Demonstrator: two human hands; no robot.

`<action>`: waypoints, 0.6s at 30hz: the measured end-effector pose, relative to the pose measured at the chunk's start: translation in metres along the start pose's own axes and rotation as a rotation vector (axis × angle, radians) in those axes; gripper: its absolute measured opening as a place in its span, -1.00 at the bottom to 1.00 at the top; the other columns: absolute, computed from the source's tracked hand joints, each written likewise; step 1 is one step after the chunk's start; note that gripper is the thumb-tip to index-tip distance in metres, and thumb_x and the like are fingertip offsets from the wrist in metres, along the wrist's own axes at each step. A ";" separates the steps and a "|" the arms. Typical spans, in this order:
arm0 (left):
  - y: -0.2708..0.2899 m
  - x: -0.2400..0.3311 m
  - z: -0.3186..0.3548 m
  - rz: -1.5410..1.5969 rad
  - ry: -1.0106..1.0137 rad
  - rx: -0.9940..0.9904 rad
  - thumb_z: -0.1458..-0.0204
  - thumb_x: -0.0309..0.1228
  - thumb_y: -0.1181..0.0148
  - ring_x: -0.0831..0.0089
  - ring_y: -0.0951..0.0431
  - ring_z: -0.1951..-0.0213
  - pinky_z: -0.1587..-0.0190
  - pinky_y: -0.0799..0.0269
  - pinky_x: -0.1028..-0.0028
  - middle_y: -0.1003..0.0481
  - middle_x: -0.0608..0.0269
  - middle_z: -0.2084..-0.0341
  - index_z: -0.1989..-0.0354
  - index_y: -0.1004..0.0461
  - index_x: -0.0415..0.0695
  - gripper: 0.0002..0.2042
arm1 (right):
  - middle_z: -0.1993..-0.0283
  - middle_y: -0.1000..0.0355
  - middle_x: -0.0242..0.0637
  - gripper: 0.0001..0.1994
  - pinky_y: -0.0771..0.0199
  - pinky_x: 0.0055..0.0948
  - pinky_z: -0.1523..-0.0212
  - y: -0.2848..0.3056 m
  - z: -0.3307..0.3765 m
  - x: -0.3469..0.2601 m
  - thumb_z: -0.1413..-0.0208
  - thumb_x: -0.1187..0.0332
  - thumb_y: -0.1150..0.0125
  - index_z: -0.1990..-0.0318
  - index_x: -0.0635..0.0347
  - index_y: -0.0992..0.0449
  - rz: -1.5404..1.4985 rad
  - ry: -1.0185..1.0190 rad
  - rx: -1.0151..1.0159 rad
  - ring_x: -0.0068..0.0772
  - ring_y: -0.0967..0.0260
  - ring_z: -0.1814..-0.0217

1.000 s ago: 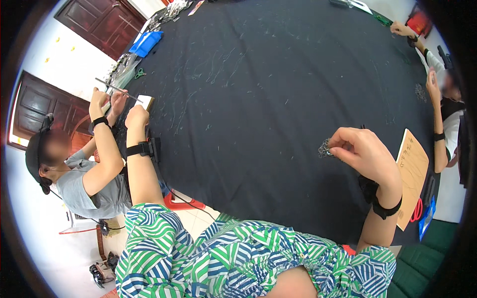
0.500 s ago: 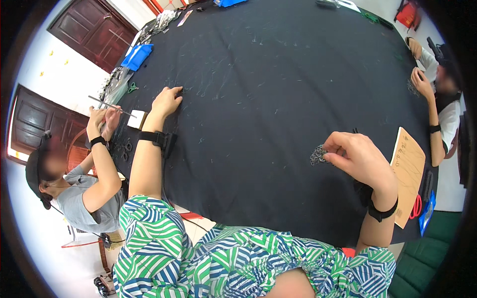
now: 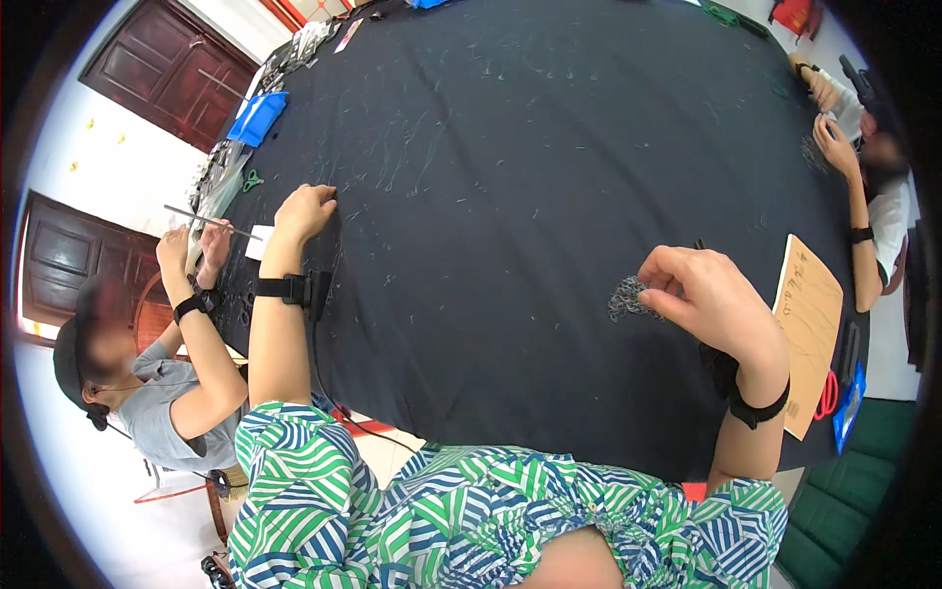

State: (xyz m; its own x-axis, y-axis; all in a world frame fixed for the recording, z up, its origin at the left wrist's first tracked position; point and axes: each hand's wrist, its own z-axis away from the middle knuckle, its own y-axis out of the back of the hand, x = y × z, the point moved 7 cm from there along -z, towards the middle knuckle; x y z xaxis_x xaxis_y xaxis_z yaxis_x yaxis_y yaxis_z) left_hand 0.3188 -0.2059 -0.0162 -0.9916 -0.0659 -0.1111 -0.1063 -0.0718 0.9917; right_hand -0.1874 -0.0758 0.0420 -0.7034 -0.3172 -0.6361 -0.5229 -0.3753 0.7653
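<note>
R hand [image 3: 711,299], near desk [image 3: 549,147] edge: fingers pinching small chain-mesh patch [image 3: 628,297] just above cloth. Prob light, floppy, snaggy; best held by its rim. L hand [image 3: 306,209] farther out at left edge, fingers curled, fingertips on desk, holding nothing.

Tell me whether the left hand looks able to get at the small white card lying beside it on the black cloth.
Probably yes. The left hand rests on the black cloth with the small white card close beside its wrist, and nothing lies between them; a neighbouring person's hands work just beyond it.
</note>
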 end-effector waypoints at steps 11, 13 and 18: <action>0.003 0.016 0.007 0.024 -0.054 0.014 -0.06 -0.28 -0.24 0.14 -0.57 0.05 -0.03 -0.47 0.23 -0.57 0.13 0.19 0.07 -0.65 0.05 -0.74 | 0.47 -0.55 -0.17 -0.84 -0.50 -0.32 0.32 0.003 0.002 -0.001 -0.05 0.40 -0.30 0.28 0.31 -0.54 0.019 0.009 0.014 -0.22 -0.55 0.42; 0.005 0.017 0.009 0.018 -0.046 0.018 -0.06 -0.28 -0.24 0.14 -0.57 0.04 -0.03 -0.47 0.23 -0.57 0.13 0.19 0.09 -0.66 0.05 -0.75 | 0.47 -0.55 -0.16 -0.84 -0.50 -0.31 0.30 0.004 0.001 0.000 -0.05 0.40 -0.30 0.28 0.31 -0.54 0.022 -0.018 0.011 -0.21 -0.55 0.41; 0.012 0.016 0.006 0.030 0.038 0.081 -0.04 -0.30 -0.24 0.14 -0.59 0.07 0.01 -0.50 0.20 -0.60 0.13 0.21 0.19 -0.66 0.01 -0.81 | 0.46 -0.54 -0.15 -0.84 -0.50 -0.31 0.30 0.006 0.002 -0.001 -0.05 0.40 -0.30 0.28 0.32 -0.54 0.050 -0.003 0.025 -0.20 -0.54 0.39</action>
State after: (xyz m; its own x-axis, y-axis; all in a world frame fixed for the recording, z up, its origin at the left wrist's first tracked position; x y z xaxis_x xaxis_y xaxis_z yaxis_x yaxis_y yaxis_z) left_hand 0.3011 -0.2020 -0.0052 -0.9911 -0.1050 -0.0819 -0.0835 0.0114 0.9964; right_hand -0.1907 -0.0754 0.0474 -0.7304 -0.3325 -0.5967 -0.4988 -0.3371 0.7984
